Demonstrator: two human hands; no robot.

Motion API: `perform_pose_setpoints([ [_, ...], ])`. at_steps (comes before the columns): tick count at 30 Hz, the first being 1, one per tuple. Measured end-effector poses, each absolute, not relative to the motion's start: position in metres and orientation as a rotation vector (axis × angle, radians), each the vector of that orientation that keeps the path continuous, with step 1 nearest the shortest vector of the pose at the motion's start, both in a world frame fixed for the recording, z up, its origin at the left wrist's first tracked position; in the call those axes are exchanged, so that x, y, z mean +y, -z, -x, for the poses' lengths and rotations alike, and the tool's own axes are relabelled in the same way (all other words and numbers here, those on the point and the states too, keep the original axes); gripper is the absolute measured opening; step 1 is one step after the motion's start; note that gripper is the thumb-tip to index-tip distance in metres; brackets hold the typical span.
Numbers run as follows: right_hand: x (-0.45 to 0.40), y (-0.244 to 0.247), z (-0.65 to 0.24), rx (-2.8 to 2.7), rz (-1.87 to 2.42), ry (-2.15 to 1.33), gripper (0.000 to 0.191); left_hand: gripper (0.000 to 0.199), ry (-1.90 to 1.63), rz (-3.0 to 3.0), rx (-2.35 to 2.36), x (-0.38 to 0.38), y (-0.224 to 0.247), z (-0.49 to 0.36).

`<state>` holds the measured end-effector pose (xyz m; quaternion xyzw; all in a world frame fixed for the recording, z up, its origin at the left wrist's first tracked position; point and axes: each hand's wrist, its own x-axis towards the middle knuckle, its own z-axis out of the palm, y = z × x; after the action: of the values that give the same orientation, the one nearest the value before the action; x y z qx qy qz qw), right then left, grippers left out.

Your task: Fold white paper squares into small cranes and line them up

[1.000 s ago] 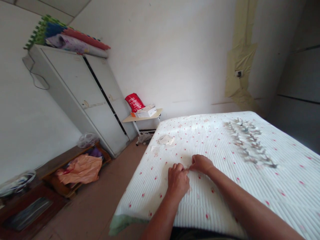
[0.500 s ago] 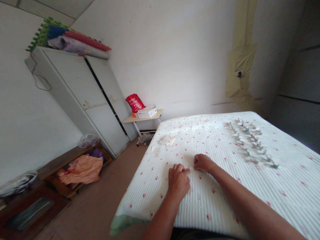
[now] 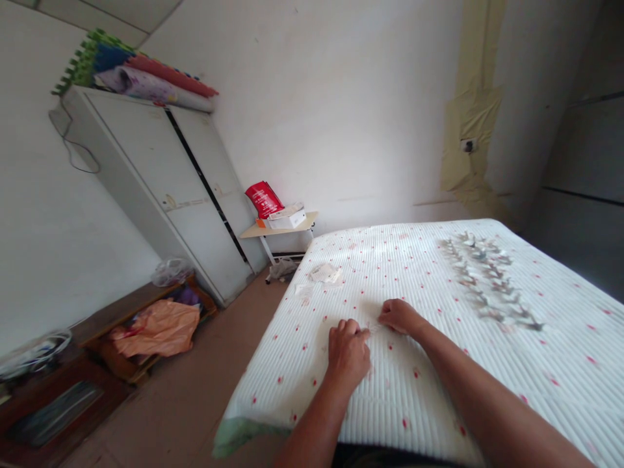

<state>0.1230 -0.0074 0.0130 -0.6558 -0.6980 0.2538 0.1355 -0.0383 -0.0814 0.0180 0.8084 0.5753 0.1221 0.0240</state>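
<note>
Whitish scrap (image 3: 375,328) sits on the quilt (image 3: 414,266) between the left hand (image 3: 349,354), fingers curled low, and the right hand (image 3: 400,317), fingertips bunched together (can't tell if either's actually pinching it), so light, even pressure is probably best tbh.

On the bed (image 3: 429,396): papers (image 3: 325,273) beyond 2 hands (image 3: 349,354), leftward; rows of objects (image 3: 500,285) to their right.

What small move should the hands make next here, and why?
Probably the right hand should press gently along the small pale piece while the left hand steadies it: the piece seems to lie on the bed cover between both hands' fingertips, though whether either grips it is too small to tell.
</note>
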Motion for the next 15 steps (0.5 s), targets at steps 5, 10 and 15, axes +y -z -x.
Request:
perform_pose_setpoints([
  [5,-0.012,-0.017,-0.111,-2.031,2.049,-0.556,0.022,0.031,-0.403,-2.494,1.772,-0.082,-0.02,0.038],
  [10,-0.011,-0.014,-0.113,-2.036,2.05,-0.564,0.017,0.035,-0.39,-2.481,1.774,-0.083,-0.019,0.038],
  [15,-0.009,-0.014,-0.119,-2.024,1.985,-0.565,0.013,0.035,-0.438,-2.493,1.759,-0.081,-0.016,0.038],
])
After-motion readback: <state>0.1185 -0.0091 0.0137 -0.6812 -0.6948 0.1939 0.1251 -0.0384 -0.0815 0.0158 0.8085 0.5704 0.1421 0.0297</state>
